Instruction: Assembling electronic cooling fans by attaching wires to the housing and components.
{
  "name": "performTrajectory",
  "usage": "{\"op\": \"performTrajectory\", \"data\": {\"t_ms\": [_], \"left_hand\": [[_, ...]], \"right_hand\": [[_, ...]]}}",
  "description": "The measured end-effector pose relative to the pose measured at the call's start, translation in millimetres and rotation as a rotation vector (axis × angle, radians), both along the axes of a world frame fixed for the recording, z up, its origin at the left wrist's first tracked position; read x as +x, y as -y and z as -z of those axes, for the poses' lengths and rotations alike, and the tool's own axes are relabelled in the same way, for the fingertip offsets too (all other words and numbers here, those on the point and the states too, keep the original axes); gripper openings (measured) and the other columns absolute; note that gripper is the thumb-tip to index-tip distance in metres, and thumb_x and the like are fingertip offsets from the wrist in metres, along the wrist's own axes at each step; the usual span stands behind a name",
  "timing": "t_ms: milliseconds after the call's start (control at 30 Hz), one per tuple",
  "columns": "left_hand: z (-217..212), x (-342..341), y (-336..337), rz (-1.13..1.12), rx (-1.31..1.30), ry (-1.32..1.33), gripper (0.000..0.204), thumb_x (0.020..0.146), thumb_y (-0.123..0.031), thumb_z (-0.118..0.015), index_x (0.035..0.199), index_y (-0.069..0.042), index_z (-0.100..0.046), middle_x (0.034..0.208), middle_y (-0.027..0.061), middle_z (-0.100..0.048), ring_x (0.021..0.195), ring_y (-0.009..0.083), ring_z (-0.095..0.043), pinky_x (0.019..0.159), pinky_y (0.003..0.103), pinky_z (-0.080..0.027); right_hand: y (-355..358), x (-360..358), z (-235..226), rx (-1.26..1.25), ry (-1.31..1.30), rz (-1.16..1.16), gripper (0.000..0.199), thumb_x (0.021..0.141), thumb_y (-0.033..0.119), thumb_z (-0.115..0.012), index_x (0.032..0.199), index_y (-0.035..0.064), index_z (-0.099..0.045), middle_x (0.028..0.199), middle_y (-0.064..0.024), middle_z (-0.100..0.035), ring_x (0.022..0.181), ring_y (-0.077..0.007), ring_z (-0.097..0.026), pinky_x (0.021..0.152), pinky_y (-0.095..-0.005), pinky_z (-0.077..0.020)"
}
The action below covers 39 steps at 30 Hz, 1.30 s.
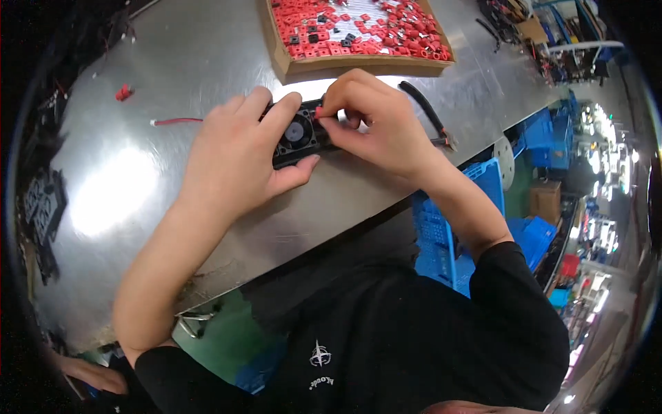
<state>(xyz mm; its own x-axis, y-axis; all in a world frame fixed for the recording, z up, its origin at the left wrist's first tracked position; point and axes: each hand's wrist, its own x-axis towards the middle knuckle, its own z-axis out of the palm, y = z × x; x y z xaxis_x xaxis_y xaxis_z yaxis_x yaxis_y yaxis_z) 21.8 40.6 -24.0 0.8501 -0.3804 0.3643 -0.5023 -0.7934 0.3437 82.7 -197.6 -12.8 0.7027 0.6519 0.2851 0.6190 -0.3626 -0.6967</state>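
Note:
A black housing with a small round cooling fan [298,132] set in it lies on the metal table in front of me. My left hand [231,145] wraps over its left part, with the thumb along the near edge and the fingers on the far side. At the housing's right side, my right hand [383,121] pinches a small red part [318,112] between thumb and forefinger; the fingers hide most of it. From under my left hand, a thin red cable [178,121] with a pale end runs out to the left.
Beyond my hands stands a shallow cardboard tray [365,67] of red and black parts. Black-handled cutters [424,103] lie to the right. One loose red part [123,92] and black frames [45,207] are at left. Blue crates [445,238] stand beside the table; another person's arm [96,374] shows lower left.

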Motion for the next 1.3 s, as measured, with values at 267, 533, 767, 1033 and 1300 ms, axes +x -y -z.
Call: {"op": "performTrajectory", "data": {"t_ms": [267, 533, 767, 1033, 1300], "left_hand": [[-7, 12, 3, 0.205, 0.032, -0.018, 0.073, 0.073, -0.045, -0.085, 0.134, -0.011, -0.068, 0.107, 0.0112, -0.063, 0.092, 0.0342, -0.063, 0.082, 0.045, -0.052], [-5, 7, 19, 0.175, 0.136, -0.021, 0.076, 0.073, -0.056, -0.082, 0.134, -0.012, -0.07, 0.109, 0.0112, -0.064, 0.09, 0.0312, -0.063, 0.079, 0.043, -0.052], [-6, 10, 21, 0.202, 0.153, -0.061, 0.077, 0.075, -0.058, -0.08, 0.136, -0.013, -0.07, 0.109, 0.0104, -0.064, 0.088, 0.0299, -0.062, 0.078, 0.042, -0.051], [-9, 11, 19, 0.195, 0.209, -0.134, 0.082, 0.081, -0.063, -0.077, 0.138, -0.005, -0.069, 0.113, 0.0183, -0.069, 0.099, 0.0353, -0.068, 0.087, 0.045, -0.056], [-17, 8, 27, 0.148, 0.168, -0.193, 0.084, 0.079, -0.062, -0.079, 0.14, -0.005, -0.068, 0.118, 0.019, -0.068, 0.103, 0.0358, -0.068, 0.091, 0.045, -0.056]], "right_hand": [[65, -10, 10, -0.123, 0.152, 0.278, 0.017, 0.088, 0.0, -0.076, 0.104, 0.0046, -0.074, 0.111, -0.0054, -0.072, 0.093, -0.0171, -0.069, 0.079, -0.028, -0.0547], [136, -26, 8, -0.433, 0.231, 0.356, 0.093, 0.078, 0.04, -0.09, 0.159, 0.0165, -0.052, 0.168, -0.019, -0.041, 0.154, -0.0433, -0.04, 0.124, -0.0499, -0.0363], [129, -25, 21, -0.466, 0.356, 0.427, 0.066, 0.084, 0.031, -0.085, 0.145, 0.0122, -0.066, 0.156, -0.0147, -0.057, 0.147, -0.0389, -0.05, 0.119, -0.0482, -0.0423], [115, -21, -2, -0.42, 0.053, 0.514, 0.082, 0.079, 0.051, -0.086, 0.141, 0.0015, -0.065, 0.149, -0.0269, -0.058, 0.141, -0.0466, -0.052, 0.12, -0.0538, -0.038], [115, -23, -6, -0.425, 0.065, 0.527, 0.08, 0.078, 0.047, -0.088, 0.14, 0.0017, -0.065, 0.15, -0.0273, -0.057, 0.144, -0.0457, -0.05, 0.121, -0.0537, -0.0366]]}}
